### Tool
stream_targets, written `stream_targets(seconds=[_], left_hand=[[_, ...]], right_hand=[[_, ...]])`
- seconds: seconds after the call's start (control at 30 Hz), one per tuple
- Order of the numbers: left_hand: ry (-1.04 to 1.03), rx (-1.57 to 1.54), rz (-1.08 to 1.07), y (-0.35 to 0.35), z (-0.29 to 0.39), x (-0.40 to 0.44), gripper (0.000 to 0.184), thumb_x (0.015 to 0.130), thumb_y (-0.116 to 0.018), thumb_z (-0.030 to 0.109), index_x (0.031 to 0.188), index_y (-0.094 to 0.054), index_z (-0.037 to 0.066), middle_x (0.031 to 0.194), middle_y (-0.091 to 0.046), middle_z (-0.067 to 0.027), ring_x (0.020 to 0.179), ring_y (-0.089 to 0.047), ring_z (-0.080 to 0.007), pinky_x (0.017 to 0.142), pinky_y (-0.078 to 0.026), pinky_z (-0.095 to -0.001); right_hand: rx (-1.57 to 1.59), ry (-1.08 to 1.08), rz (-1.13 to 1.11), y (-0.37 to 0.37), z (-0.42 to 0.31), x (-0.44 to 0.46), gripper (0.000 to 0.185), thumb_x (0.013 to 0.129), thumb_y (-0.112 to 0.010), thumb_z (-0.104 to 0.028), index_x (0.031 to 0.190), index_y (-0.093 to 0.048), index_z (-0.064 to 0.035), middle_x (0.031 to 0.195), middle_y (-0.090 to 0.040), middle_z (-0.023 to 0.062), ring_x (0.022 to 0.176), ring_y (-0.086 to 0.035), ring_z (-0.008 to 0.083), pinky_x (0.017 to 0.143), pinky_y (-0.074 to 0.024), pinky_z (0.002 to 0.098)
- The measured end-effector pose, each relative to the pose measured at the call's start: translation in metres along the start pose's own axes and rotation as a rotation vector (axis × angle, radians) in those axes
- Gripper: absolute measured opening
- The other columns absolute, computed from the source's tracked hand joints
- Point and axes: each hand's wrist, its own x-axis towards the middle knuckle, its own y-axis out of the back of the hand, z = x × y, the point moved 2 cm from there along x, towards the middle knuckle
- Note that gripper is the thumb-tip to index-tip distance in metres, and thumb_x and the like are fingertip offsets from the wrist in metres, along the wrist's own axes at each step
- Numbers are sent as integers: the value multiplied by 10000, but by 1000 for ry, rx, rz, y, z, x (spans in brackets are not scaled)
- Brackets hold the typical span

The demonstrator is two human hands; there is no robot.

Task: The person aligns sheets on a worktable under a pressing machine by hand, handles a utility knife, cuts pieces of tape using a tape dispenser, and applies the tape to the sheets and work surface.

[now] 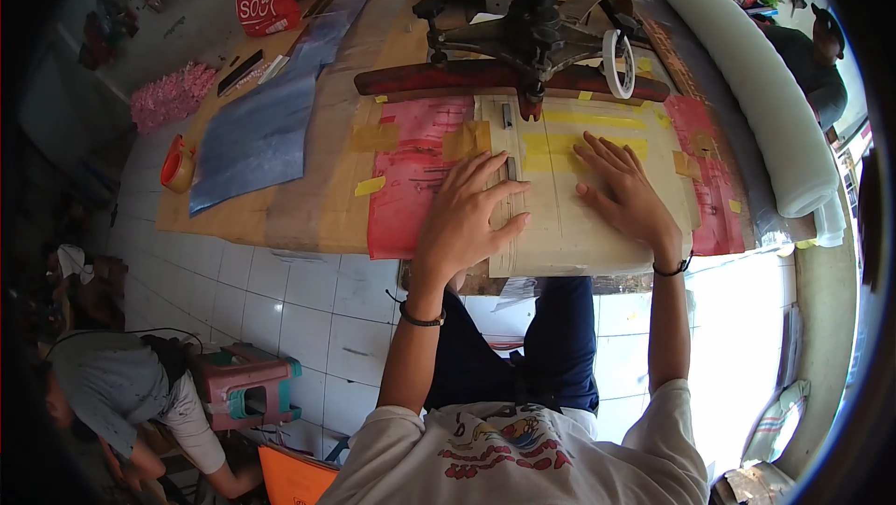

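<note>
The pale sheet (571, 225) lies in front of the red bar (420, 78), side edges running toward it, long axis unclear; left hand (464, 214) and right hand (630, 192) rest spread on it, grasping nothing.

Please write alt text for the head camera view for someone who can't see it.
A person's left hand and right hand spread over a pale, taped sheet on a workbench, in front of a red bar; a blue sheet lies left.

The cream sheet (569, 225) looks matt and papery, the blue sheet (254, 139) glossy and plastic, the press bracket (538, 35) dull metal
</note>
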Motion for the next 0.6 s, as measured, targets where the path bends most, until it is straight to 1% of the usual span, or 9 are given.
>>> stream_targets(seconds=[0.07,0.3,0.6], left_hand=[[9,-12,-10,0,1,0,377,859,-771,335,1177,-759,134,1471,-555,-163,1408,-463,-348,1191,-347,-489],[20,-26,-21,0,-1,-2,397,882,-746,370,1199,-749,132,1501,-532,-155,1442,-430,-346,1223,-298,-502],[21,-5,-25,-1,-1,-2,401,896,-722,359,1229,-737,136,1504,-529,-155,1445,-424,-347,1224,-297,-498]], right_hand=[[34,13,-1,-1,1,5,472,1011,-605,-300,1439,-595,-100,1574,-474,148,1484,-383,361,1248,-224,542],[-54,44,-17,-10,0,14,446,1027,-579,-292,1428,-609,-98,1571,-478,148,1484,-380,361,1251,-223,543],[-83,47,-12,-12,0,14,441,1032,-566,-302,1428,-615,-113,1570,-478,140,1483,-377,355,1249,-225,542]])
